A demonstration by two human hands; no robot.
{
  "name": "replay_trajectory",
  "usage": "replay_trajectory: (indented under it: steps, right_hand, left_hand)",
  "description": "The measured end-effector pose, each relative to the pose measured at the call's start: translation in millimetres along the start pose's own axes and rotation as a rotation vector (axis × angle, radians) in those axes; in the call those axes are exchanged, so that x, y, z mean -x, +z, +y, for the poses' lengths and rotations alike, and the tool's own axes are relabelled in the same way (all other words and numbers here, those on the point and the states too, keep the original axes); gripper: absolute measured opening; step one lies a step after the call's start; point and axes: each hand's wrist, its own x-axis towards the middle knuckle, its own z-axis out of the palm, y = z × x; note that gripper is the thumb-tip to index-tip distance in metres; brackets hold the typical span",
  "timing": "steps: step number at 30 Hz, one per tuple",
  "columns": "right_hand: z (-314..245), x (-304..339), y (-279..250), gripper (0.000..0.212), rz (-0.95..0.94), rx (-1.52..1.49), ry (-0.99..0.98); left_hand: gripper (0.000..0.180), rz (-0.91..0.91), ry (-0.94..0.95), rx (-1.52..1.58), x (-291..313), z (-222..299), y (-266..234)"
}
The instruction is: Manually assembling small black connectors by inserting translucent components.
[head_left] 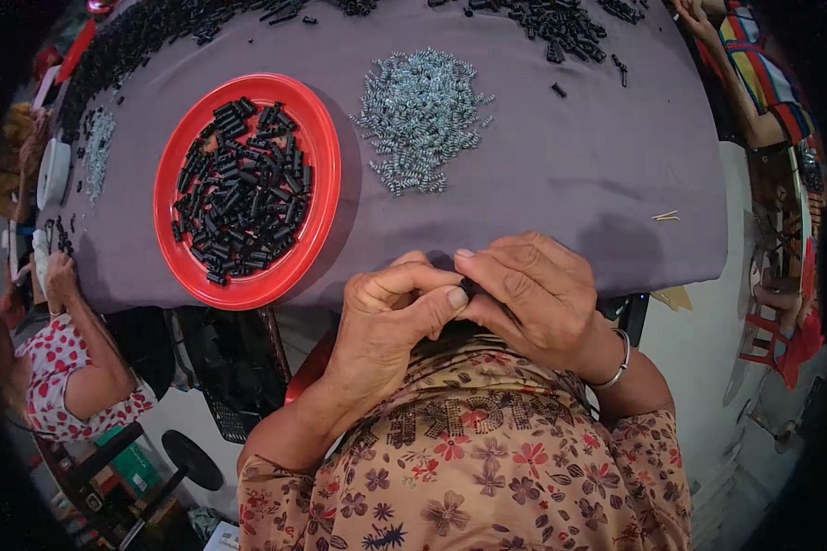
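Note:
Close to my body at the table's near edge, my left hand (390, 308) pinches a small black plastic part (470, 287) between thumb and index finger. Meeting it there, my right hand (535, 289) has its fingers closed around the same spot, and a bracelet circles that wrist. Most of the black part is hidden by my fingers. Left of my hands, a red round tray (332, 197) holds many short black tubular parts (239, 193). Beyond my hands lies a heap of small silvery coil springs (420, 119).
Grey cloth covers the table (570, 156). More black parts (560, 28) are heaped along its far side. Thin yellowish sticks (665, 217) lie at right. A person in a spotted top (73, 367) sits at left, and another person's arm (730, 73) reaches in at far right.

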Motion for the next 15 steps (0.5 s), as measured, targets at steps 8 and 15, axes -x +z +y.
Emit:
replay_trajectory:
  steps: [8, 15]
  right_hand:
    - [-5, 6, 15, 0.04, 0.078, 0.061, 0.037]
    - [4, 7, 25, 0.039, 0.098, 0.085, -0.007]
  left_hand:
    - [0.006, 0.006, 0.049, -0.008, 2, 2, 1]
    - [0.007, 0.042, 0.026, 0.068, 2, -1, 1]
